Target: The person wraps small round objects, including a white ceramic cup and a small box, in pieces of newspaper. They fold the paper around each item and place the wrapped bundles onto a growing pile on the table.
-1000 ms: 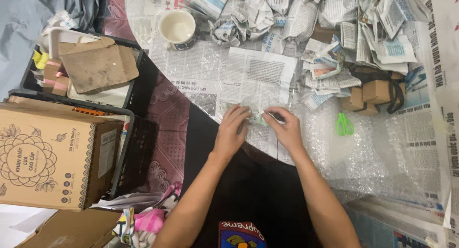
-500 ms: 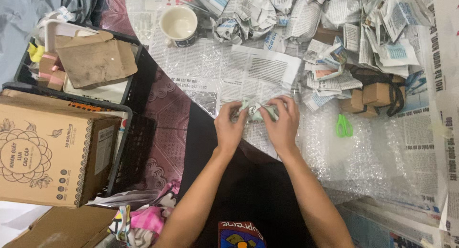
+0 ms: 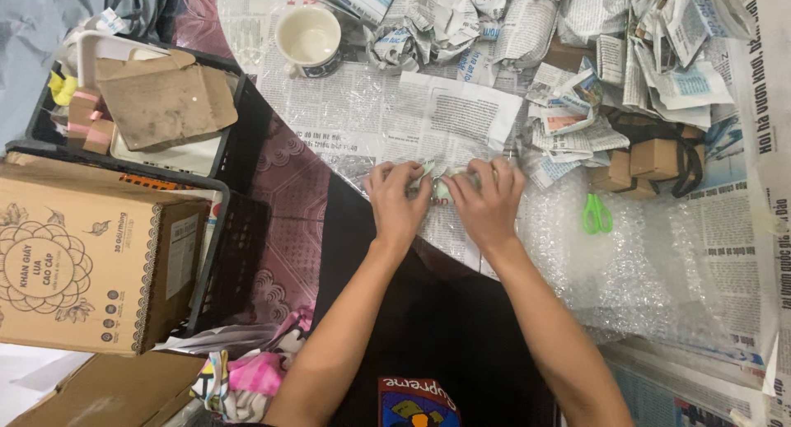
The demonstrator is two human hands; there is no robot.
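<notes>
A sheet of clear bubble wrap (image 3: 659, 270), dimpled and glossy, covers the work surface, with a flat newspaper sheet (image 3: 428, 122) laid over its far part. At the newspaper's near edge, the left hand (image 3: 400, 205) and right hand (image 3: 488, 205) meet, fingers curled closed over a small wrapped bundle (image 3: 445, 184) of pale paper pinched between them; its contents cannot be made out. Crumpled newspaper wads (image 3: 461, 19) lie beyond, beside a white ceramic mug (image 3: 308, 38). Small green scissors (image 3: 595, 214) rest on the wrap, right of the hands.
</notes>
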